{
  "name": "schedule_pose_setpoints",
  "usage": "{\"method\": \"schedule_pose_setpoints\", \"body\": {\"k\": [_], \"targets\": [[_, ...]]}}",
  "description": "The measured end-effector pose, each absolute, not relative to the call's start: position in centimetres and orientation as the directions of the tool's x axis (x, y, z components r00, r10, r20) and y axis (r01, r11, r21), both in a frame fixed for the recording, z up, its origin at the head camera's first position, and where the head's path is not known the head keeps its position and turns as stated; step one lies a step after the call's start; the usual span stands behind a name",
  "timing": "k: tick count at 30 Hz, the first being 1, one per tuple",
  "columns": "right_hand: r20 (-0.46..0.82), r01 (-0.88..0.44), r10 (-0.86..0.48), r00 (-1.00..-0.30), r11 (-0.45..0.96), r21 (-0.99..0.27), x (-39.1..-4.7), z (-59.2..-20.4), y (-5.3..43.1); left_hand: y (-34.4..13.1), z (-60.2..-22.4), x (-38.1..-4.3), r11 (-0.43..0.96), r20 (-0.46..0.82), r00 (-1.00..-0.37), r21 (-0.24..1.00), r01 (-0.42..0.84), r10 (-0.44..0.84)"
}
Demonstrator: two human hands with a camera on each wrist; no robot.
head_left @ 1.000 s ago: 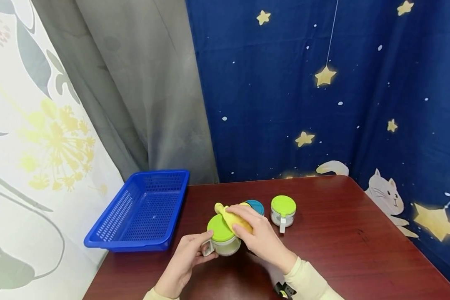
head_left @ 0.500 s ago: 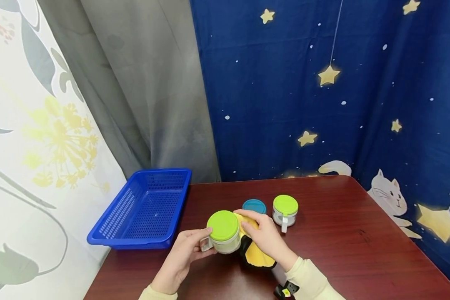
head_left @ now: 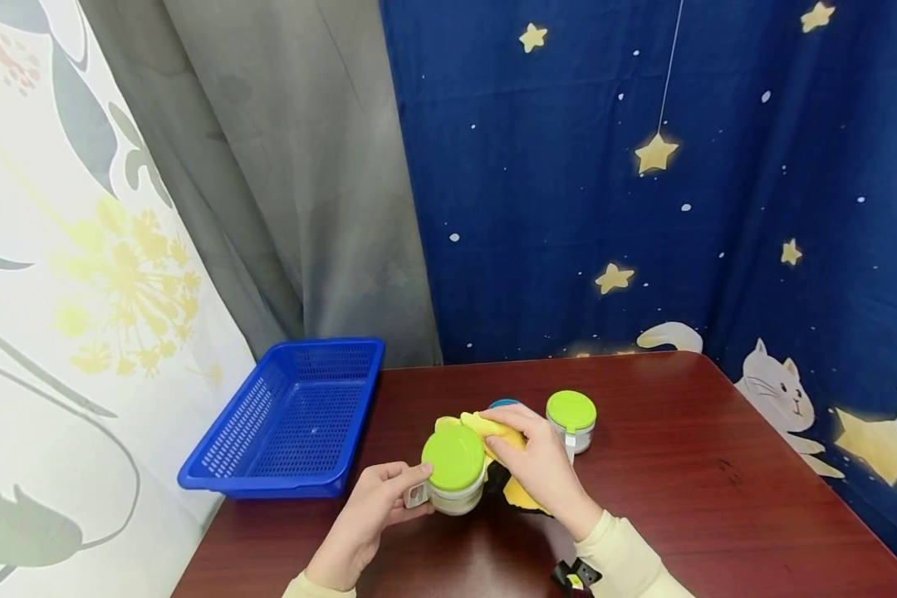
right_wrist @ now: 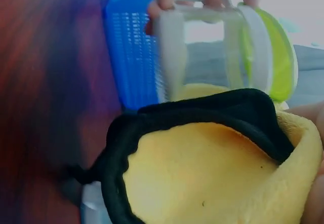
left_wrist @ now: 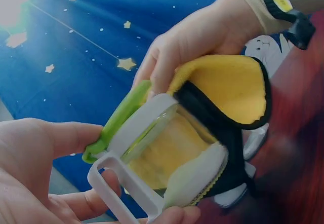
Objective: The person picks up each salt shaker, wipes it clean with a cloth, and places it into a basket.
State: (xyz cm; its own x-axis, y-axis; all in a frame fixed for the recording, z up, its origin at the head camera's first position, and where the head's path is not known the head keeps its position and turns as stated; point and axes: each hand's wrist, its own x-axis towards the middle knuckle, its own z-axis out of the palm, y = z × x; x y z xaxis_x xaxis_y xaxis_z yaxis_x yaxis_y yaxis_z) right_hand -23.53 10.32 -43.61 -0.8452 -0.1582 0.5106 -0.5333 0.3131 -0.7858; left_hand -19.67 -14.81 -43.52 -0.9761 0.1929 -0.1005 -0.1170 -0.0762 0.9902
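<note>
- The left hand [head_left: 377, 502] is gripping a clear jar [head_left: 458, 502] by its white handle [left_wrist: 136, 191], and its thumb is pressing at the edge of the lime-green lid [head_left: 453, 458].
- The right hand [head_left: 541, 457] is pinching a yellow cloth [head_left: 497, 430] with black edging; how all of its fingers are bending I cannot tell.
- The jar is staying between the two hands, over the near part of the table, with its lid closed.
- The cloth is touching the jar at the side away from the handle, and its yellow is showing through the clear wall; a loose part is hanging below the right hand.
- On the right wrist a black strap [left_wrist: 284, 6] is sitting over the pale sleeve [head_left: 631, 556].
- Just behind the right hand a blue lid [head_left: 505, 403] is partly showing.
- To the right of it, a second green-lidded jar [head_left: 571, 411] is standing upright.
- A blue perforated basket [head_left: 257, 483] is resting at the left on the reddish-brown table [head_left: 680, 473].
- Behind, a grey curtain [head_left: 299, 166] and a star-printed blue curtain [head_left: 553, 166] are hanging.
</note>
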Motion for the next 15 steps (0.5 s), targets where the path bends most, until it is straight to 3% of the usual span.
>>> {"method": "schedule_pose_setpoints", "body": {"k": [7,15], "targets": [[0.513,-0.564,-0.235,-0.826,0.349,-0.748,-23.63,-43.25,10.48,-14.35,-43.97,-19.37,-0.052,-0.106,-0.965,0.991,-0.122,0.24],[0.439,-0.545,-0.37,-0.819,0.259,-0.798,-23.48,-43.29,10.96,-14.56,-44.13,-19.32,-0.062,-0.134,-0.961,0.986,-0.153,0.24]]}}
